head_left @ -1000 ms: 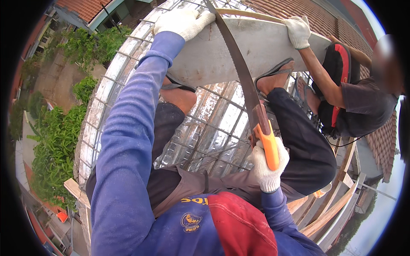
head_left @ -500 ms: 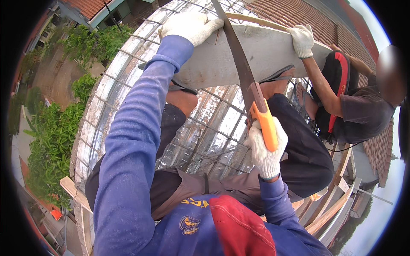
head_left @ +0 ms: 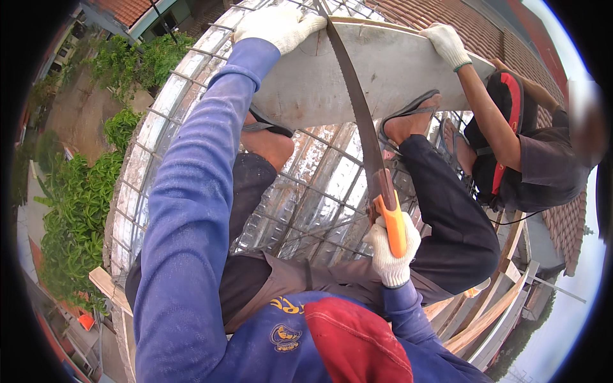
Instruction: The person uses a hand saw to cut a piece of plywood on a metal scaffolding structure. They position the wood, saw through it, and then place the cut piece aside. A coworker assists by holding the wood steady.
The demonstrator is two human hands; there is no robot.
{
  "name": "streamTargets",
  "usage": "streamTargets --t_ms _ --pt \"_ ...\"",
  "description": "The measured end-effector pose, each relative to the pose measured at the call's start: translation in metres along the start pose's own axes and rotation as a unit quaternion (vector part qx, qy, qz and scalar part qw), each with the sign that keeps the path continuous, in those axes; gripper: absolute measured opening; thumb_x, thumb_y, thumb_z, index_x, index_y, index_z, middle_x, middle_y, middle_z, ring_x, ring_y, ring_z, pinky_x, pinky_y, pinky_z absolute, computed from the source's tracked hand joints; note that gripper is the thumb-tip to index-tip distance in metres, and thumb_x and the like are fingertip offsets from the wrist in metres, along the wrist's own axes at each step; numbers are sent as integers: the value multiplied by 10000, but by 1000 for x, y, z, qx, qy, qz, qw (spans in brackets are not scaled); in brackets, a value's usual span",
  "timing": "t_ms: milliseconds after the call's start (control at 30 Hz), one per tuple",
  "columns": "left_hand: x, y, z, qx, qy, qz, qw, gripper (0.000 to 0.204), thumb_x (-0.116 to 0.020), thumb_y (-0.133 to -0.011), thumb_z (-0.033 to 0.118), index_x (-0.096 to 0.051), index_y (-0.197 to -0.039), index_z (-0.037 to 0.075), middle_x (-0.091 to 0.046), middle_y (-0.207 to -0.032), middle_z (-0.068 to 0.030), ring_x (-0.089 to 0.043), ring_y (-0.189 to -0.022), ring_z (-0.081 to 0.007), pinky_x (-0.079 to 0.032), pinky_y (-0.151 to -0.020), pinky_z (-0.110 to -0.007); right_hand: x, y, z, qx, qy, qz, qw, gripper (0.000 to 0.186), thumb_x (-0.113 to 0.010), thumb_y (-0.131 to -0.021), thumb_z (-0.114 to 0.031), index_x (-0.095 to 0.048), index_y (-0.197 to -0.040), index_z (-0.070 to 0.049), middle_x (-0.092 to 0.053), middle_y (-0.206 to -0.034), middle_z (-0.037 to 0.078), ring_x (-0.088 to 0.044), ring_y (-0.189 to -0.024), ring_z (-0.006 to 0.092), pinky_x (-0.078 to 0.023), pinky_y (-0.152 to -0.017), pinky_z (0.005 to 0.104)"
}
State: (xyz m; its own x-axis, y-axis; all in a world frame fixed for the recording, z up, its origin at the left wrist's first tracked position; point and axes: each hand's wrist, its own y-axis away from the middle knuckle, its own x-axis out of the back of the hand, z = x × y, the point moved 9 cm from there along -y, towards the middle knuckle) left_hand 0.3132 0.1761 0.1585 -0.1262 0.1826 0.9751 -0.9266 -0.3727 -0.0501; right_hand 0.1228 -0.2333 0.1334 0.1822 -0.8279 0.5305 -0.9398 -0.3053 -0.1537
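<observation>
My gloved left hand (head_left: 274,30) grips the top edge of a long grey board (head_left: 357,83), its thumb beside the saw blade. My gloved right hand (head_left: 392,254) is closed on the orange and brown handle of a hand saw (head_left: 363,115). The toothed blade runs up diagonally across the board to its top edge near my left hand. My sandalled feet rest against the lower part of the board. At right, a co-worker's gloved hand (head_left: 446,46) holds the board's top edge, beside a thin wooden strip.
Steel rebar mesh (head_left: 319,191) lies over shiny sheet formwork beneath me. A crouching co-worker (head_left: 543,166) is close at right. Timber planks (head_left: 485,319) are at lower right. Beyond the curved edge at left, trees (head_left: 76,223) and ground show far below; tiled roofs (head_left: 415,13) are behind.
The saw and my right hand moved up toward the board, then back down toward me. My left hand shifted slightly, staying on the board. The co-worker's hand moved a little on the edge.
</observation>
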Motion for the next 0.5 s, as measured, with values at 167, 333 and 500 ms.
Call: streamTargets --t_ms 167,333,500 --pt "-3 -6 -6 -5 7 22 1000 796 -359 -1061 772 -751 -1333 135 -770 -1286 -183 -737 -1207 -361 -547 -1050 -525 -69 -157 -29 28 -130 -25 991 189 -759 -911 -44 -726 -1088 15 -713 -832 82 -677 -752 150 -550 -734 307" --pt "2 -3 3 -3 8 3 1000 815 -394 -1027 815 -727 -1398 171 -745 -1373 -153 -723 -1253 -353 -544 -1070 -518 -74 -119 8 103 -89 25 990 253 -761 -925 -61 -726 -1161 24 -751 -928 114 -698 -799 174 -568 -796 319" --pt "-7 -14 -9 -30 12 32 999 766 -388 -1052 766 -764 -1308 149 -779 -1274 -173 -733 -1208 -359 -539 -1042 -531 -3 1 9 -134 -9 -73 988 202 -729 -910 12 -702 -1109 33 -774 -985 92 -770 -949 166 -621 -855 351"
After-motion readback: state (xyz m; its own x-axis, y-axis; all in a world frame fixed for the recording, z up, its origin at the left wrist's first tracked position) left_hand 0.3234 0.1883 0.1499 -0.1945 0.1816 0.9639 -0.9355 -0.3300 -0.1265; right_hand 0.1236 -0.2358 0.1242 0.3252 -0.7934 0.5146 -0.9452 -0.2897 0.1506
